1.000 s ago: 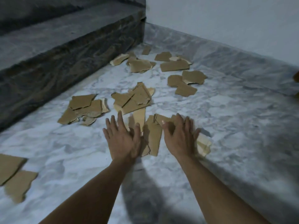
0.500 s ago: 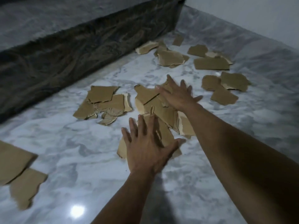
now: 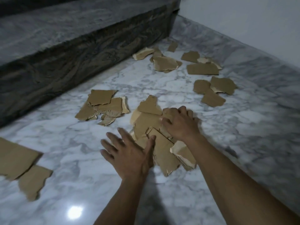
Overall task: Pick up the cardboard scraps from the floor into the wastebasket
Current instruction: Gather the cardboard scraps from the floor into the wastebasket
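Curled now, flat half a second ago: fingers of the right hand (image 3: 180, 125). Strewn over the marble floor (image 3: 162, 88) below a dark step (image 3: 73, 51), cardboard scraps (image 3: 103, 104) in several heaps. Clamped on top pieces of the middle heap (image 3: 146, 120), right fingers; splayed apart at its near edge, left hand (image 3: 129, 153), thumb touching.
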Demonstrator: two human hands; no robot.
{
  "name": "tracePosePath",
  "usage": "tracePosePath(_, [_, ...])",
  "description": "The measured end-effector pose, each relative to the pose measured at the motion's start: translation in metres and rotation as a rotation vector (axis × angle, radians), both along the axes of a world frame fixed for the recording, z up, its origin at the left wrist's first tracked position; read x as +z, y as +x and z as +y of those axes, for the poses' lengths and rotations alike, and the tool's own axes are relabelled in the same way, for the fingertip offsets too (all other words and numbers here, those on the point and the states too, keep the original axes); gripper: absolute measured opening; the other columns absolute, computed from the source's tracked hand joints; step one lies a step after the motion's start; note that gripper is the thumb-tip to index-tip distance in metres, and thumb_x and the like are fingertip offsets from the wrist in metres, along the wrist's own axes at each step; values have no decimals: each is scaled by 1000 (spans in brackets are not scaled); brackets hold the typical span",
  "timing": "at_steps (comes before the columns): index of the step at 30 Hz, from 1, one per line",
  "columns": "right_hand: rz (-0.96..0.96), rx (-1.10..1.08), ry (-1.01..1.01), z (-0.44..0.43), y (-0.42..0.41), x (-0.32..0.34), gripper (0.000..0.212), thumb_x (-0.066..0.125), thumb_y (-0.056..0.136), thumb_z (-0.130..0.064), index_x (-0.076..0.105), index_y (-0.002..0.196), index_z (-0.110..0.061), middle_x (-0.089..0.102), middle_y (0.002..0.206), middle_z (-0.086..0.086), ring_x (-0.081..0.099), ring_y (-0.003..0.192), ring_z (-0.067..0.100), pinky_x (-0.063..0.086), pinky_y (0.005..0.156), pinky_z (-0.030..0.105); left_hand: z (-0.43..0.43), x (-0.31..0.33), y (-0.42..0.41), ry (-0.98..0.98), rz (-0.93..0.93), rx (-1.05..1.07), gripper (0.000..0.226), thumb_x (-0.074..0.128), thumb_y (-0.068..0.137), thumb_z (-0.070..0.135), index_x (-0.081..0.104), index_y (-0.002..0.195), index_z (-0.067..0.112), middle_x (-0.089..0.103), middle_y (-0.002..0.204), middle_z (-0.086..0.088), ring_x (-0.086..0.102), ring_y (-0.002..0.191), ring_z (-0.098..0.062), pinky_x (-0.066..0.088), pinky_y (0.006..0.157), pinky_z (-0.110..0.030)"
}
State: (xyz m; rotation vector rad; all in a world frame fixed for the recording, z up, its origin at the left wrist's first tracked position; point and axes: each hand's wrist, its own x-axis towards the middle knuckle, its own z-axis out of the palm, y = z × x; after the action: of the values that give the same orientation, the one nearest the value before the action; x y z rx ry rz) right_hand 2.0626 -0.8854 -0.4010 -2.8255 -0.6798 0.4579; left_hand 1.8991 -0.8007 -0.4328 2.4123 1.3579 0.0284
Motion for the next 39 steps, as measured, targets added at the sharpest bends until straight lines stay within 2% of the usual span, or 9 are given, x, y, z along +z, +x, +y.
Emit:
tracePosePath(4, [115,-47,136,2,-35,1,62,41,97,-63,41,136,-15,38,138,16,39,125,38,39,99,46,7,12,-5,33,5,39,106,38,72,94,35,144,17,31,148,-20,33,131,-44,36,101,-53])
tracePosePath(10, [417,-214,529,-10,-66,4,46,71,87,-39,49,127,-33,54,129,-2,57,114,20,51,95,39,25,27,-4,-352,-214,7,89,69,64,80,51,125,19,49,129,-14,57,108,-40,51,88,-41])
tracePosePath(13, [510,-351,844,-28,-83,10,48,75,79,-27,54,116,-49,59,130,-4,62,113,17,56,94,48,20,41,-6,-481,-333,-73,93,74,64,76,44,136,27,65,124,-8,63,109,-34,52,94,-47])
tracePosePath(18, [470,-442,1062,-76,-91,52,70,76,83,-19,50,142,-46,51,141,-12,55,127,16,53,101,46,-16,76,-1,-783,-568,-189,125,87,64,59,4,156,44,64,135,-4,66,113,-23,50,102,-50])
tracePosePath(24, [289,-413,1057,-154,-92,143,66,73,90,-12,50,147,-35,45,152,3,47,137,20,49,105,47,-82,162,18,-677,-767,-473,105,88,71,43,26,156,39,48,152,7,52,133,-18,48,105,-42])
tracePosePath(29, [100,-437,1050,-242,-98,237,69,75,88,-8,49,149,-28,52,143,1,54,128,13,53,93,21,-165,242,41,-742,-924,-686,67,90,72,18,50,122,37,70,101,14,70,86,1,54,69,-14])
tracePosePath(32, [-23,-506,1025,-304,-113,292,69,73,89,-3,47,150,-19,54,137,0,56,114,9,47,72,2,-228,284,55,-794,-926,-756,75,94,64,28,49,124,28,73,105,5,72,93,-9,60,86,-35])
tracePosePath(35, [-115,-621,1011,-375,-133,339,68,71,88,0,47,150,-17,58,135,-1,59,108,10,51,79,15,-306,320,59,-796,-925,-851,84,91,53,49,49,124,33,73,107,7,71,96,-14,58,91,-41])
tracePosePath(39, [-225,-824,874,-476,-169,377,61,71,90,-11,53,145,-29,58,137,-6,54,121,16,49,91,30,-419,357,43,-860,-862,-956,81,89,68,42,46,135,25,57,111,10,57,105,-15,46,88,-30])
